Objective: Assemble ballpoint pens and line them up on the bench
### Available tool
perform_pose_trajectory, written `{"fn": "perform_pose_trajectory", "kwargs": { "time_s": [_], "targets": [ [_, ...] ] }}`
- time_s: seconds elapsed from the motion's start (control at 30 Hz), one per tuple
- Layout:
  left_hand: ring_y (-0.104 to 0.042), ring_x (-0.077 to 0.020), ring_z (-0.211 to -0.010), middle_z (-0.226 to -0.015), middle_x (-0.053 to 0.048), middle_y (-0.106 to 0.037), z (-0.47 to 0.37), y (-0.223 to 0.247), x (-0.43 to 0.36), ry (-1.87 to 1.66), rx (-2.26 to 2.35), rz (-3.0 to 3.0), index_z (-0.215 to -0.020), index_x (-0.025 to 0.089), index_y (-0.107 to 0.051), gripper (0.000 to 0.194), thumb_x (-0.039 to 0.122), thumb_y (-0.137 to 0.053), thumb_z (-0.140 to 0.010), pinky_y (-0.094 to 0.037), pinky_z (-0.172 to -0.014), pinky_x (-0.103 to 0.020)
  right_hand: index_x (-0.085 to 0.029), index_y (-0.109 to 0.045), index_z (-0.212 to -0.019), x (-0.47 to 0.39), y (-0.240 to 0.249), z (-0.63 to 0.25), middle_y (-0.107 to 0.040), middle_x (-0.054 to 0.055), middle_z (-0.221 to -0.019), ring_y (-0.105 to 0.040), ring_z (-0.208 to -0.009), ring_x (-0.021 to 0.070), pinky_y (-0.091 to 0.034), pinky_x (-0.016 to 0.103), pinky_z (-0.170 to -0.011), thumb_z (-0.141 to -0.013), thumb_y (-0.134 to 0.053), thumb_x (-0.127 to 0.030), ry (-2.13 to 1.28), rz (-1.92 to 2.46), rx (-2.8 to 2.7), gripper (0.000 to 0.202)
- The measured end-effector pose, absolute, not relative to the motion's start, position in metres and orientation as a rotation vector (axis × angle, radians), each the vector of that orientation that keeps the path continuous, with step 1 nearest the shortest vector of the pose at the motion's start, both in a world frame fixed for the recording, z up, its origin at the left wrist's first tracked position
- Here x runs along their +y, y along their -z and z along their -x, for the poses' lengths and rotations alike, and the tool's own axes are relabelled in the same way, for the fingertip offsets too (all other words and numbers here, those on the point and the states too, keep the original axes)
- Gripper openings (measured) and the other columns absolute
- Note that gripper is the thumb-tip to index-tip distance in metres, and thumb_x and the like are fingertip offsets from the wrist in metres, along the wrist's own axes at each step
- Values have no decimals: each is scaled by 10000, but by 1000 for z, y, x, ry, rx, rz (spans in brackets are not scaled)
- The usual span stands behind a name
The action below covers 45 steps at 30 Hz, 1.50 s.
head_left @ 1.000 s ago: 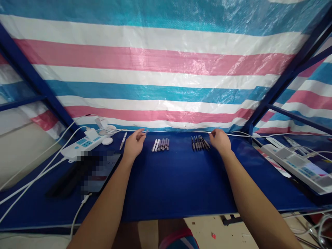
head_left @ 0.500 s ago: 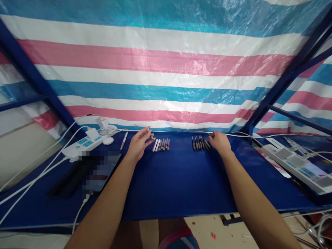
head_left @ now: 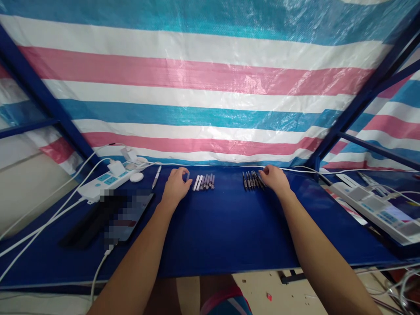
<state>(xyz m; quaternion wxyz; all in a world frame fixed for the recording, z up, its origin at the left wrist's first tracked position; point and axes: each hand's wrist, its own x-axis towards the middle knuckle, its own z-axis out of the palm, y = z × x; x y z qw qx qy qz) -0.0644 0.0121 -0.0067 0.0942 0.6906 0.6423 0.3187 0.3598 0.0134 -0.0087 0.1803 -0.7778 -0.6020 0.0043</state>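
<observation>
My left hand (head_left: 177, 186) is closed in a pinch around a small translucent pen cap (head_left: 188, 176), held upright just left of a row. That row of pen caps (head_left: 203, 182), some white and some clear greyish, lies side by side on the blue tabletop (head_left: 226, 232). Farther right, several dark pens without caps (head_left: 252, 180) lie close together, tips pointing away from me. At the right end of these pens sits my right hand (head_left: 274, 179), thumb and fingers pinched on the outermost pen; the fingers partly hide it.
A white pen (head_left: 156, 177) and a round white disc (head_left: 137, 177) lie left of my left hand. Nearby are a power strip (head_left: 105, 180) with cables and a dark tablet (head_left: 138, 218). Another white power strip (head_left: 374, 212) is at right. Striped sheeting (head_left: 210, 118) hangs behind.
My left hand has turned over, palm down, and lowered to the table with the cap. My right hand has shifted slightly left against the dark pens, whose rightmost one now lies closer in.
</observation>
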Motion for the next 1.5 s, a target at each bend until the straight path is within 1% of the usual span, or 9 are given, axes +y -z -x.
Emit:
{"fn": "perform_pose_trajectory", "kwargs": {
  "time_s": [0.1, 0.27, 0.57, 0.77, 0.87, 1.03, 1.17, 1.33, 1.5],
  "targets": [
    [-697, -216, -839, -1220, -86, -656, 60, 9, 10, -851, 1907, -2127, -1012, 233, -731, 103, 294, -673, -952, -554, -888, -391, -179, -744, -1021, 13, 8, -358, -794, 138, -1030, -740, -981, 286, -462, 316, -780, -1018, -643, -419, -20, 2192, -1706, 261],
    [-687, -271, -1022, -1241, -113, -624, 57, 15, 12, -867, 1842, -2200, -880, 203, -732, 293, 470, -651, -972, -550, -983, -409, -176, -746, -996, 11, 8, -358, -800, 139, -1008, -743, -990, 291, -455, 318, -776, -1024, -632, -422, -21, 2190, -1727, 272],
    [-626, -361, -1226, -1372, -104, -639, 49, 13, 11, -771, 1920, -2160, -672, 234, -759, 255, 434, -750, -830, -539, -1065, -484, -186, -760, -1000, 11, 4, -365, -802, 143, -1038, -748, -999, 307, -471, 331, -787, -1023, -621, -437, -13, 2233, -1651, 287],
    [-625, -367, -1257, -1360, -97, -683, 46, 0, 10, -1168, 1865, -2056, -630, 235, -741, 232, 393, -753, -799, -488, -1154, -505, -186, -770, -1029, 9, 2, -380, -800, 149, -1018, -746, -978, 298, -478, 324, -798, -1012, -641, -419, -7, 2271, -1570, 267],
    [-689, -323, -1177, -1294, -85, -738, 45, -8, 9, -1371, 1639, -1845, -718, 228, -784, 233, 433, -748, -821, -537, -1080, -446, -170, -760, -1076, 8, 1, -379, -798, 135, -984, -743, -940, 276, -480, 303, -783, -984, -689, -389, -84, 2212, -1654, 248],
    [-744, -260, -825, -960, -103, -821, 36, -11, 4, -1291, 1259, -1440, -1011, 180, -811, 443, 592, -770, -855, -589, -732, -365, -165, -746, -1086, 6, 2, -365, -798, 131, -1008, -747, -960, 264, -489, 286, -800, -938, -708, -261, -142, 2165, -1857, 181],
    [-789, -277, -950, -1151, -156, -824, 26, -9, -1, -1279, 1048, -1325, -1083, 181, -722, 466, 567, -821, -842, -608, -811, -372, -169, -753, -1074, 5, 3, -357, -798, 134, -1001, -752, -983, 278, -494, 295, -814, -916, -690, -203, -136, 2188, -1879, 173],
    [-801, -289, -1023, -1162, -135, -812, 24, -2, 5, -1299, 1052, -1407, -1303, 195, -656, 597, 555, -818, -856, -597, -946, -420, -172, -743, -969, -2, 1, -357, -792, 135, -952, -751, -938, 295, -488, 309, -776, -842, -716, -166, -134, 2234, -1883, 130],
    [-805, -291, -1003, -1296, -138, -735, 28, 5, 11, -1340, 1148, -1588, -1342, 193, -660, 586, 539, -763, -881, -613, -860, -379, -167, -708, -1036, -11, -13, -349, -779, 167, -1034, -742, -947, 303, -490, 325, -777, -870, -683, -188, 19, 2266, -1732, 169]
  ]
}}
